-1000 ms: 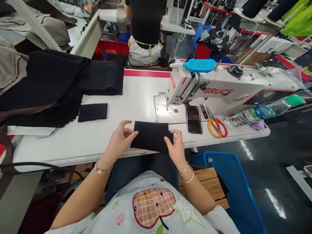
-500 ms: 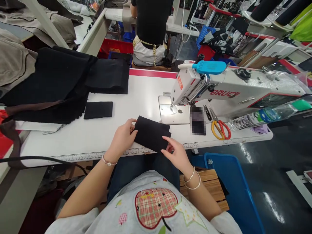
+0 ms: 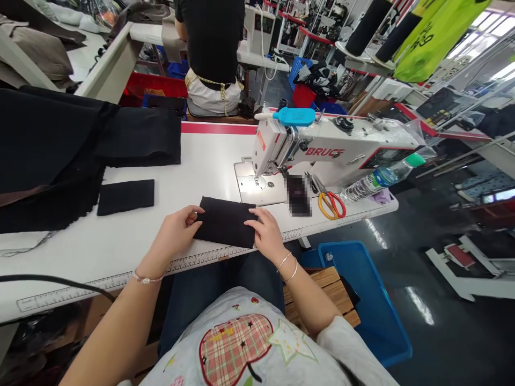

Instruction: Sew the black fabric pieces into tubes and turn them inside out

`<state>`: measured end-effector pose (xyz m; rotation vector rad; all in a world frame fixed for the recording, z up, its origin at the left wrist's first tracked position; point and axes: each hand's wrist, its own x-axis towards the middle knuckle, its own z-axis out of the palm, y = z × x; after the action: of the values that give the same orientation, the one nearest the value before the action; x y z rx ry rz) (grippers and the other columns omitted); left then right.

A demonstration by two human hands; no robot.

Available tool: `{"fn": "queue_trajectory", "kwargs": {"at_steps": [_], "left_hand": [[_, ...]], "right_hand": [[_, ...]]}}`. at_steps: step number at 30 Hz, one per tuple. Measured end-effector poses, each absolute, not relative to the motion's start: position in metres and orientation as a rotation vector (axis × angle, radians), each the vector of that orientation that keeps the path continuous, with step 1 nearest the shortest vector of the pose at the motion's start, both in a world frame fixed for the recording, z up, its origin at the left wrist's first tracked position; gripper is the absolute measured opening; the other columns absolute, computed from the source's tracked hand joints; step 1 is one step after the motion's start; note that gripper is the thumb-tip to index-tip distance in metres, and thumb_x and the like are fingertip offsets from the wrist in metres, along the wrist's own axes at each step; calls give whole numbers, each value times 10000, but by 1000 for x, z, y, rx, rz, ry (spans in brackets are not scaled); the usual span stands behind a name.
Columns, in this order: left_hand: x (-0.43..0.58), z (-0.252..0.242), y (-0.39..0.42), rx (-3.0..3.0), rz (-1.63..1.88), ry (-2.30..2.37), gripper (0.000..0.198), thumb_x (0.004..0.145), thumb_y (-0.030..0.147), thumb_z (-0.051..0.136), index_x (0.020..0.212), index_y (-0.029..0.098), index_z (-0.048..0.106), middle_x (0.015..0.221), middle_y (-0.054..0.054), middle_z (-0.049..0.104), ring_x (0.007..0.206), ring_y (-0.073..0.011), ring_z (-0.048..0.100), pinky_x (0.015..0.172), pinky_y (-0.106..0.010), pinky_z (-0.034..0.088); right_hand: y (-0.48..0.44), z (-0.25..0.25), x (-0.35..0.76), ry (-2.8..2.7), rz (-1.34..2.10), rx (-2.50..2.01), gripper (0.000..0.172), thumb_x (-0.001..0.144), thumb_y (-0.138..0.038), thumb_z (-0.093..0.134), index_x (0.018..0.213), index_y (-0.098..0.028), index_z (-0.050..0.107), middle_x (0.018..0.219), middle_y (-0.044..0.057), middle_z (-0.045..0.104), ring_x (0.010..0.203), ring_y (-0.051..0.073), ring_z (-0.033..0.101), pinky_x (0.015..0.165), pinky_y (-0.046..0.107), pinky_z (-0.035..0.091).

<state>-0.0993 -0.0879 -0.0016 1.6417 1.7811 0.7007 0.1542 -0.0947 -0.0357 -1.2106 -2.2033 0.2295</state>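
A black fabric piece (image 3: 226,222), roughly rectangular, lies at the table's front edge over the printed ruler strip. My left hand (image 3: 179,231) pinches its left end between thumb and fingers. At the opposite end, my right hand (image 3: 266,230) grips the right edge, thumb and fingertips on the cloth. Its layers look lined up. Just beyond it stands a white sewing machine (image 3: 322,142), its metal needle plate (image 3: 245,185) close to the cloth. Left of my hands rests a smaller folded black piece (image 3: 126,197).
Large black cloth (image 3: 44,145) covers the table's left side. Scissors (image 3: 332,205) with yellow and red handles and a water bottle (image 3: 380,179) lie at right. A blue bin (image 3: 362,300) stands below. A person in black (image 3: 211,43) sits ahead.
The two offset layers of black fabric now lie aligned as one rectangle, turned more level. My right hand has moved up along the right edge. The camera view has swung right.
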Motion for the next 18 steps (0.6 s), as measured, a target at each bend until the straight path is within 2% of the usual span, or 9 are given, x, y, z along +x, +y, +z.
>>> {"fn": "queue_trajectory", "kwargs": {"at_steps": [7, 10, 12, 14, 18], "left_hand": [[-103, -9, -61, 1836, 570, 1868, 364, 787, 310, 501, 1104, 222, 655, 935, -73, 700, 920, -245, 642, 828, -348, 482], [-97, -13, -52, 1879, 554, 1863, 331, 811, 330, 507, 1072, 218, 676, 999, -90, 710, 969, -260, 641, 850, -355, 479], [-92, -14, -49, 1868, 564, 1886, 304, 818, 345, 513, 1037, 222, 683, 1000, -86, 715, 951, -264, 643, 829, -357, 484], [-87, -15, -48, 1848, 568, 1922, 279, 815, 357, 522, 1001, 226, 682, 977, -78, 719, 918, -263, 646, 794, -357, 488], [-80, -15, -38, 1857, 548, 1930, 216, 802, 349, 539, 919, 232, 678, 949, -62, 727, 895, -258, 647, 768, -356, 485]], "right_hand": [[-139, -47, 137, -2253, 194, -1098, 243, 865, -128, 523, 985, -221, 712, 1012, 83, 663, 922, 218, 549, 786, 391, 490], [-135, -53, 140, -2257, 242, -1128, 245, 863, -136, 533, 1011, -227, 706, 1067, 81, 657, 1032, 229, 549, 852, 400, 490], [-129, -55, 145, -2248, 248, -1122, 259, 850, -122, 539, 1020, -229, 703, 1147, 84, 640, 1176, 245, 506, 946, 422, 471], [-125, -54, 149, -2242, 239, -1109, 259, 849, -114, 539, 1016, -225, 702, 1181, 85, 635, 1236, 245, 480, 990, 423, 455], [-126, -46, 147, -2277, 207, -1082, 220, 877, -135, 526, 969, -223, 706, 1083, 81, 673, 1057, 217, 583, 901, 380, 491]]}}
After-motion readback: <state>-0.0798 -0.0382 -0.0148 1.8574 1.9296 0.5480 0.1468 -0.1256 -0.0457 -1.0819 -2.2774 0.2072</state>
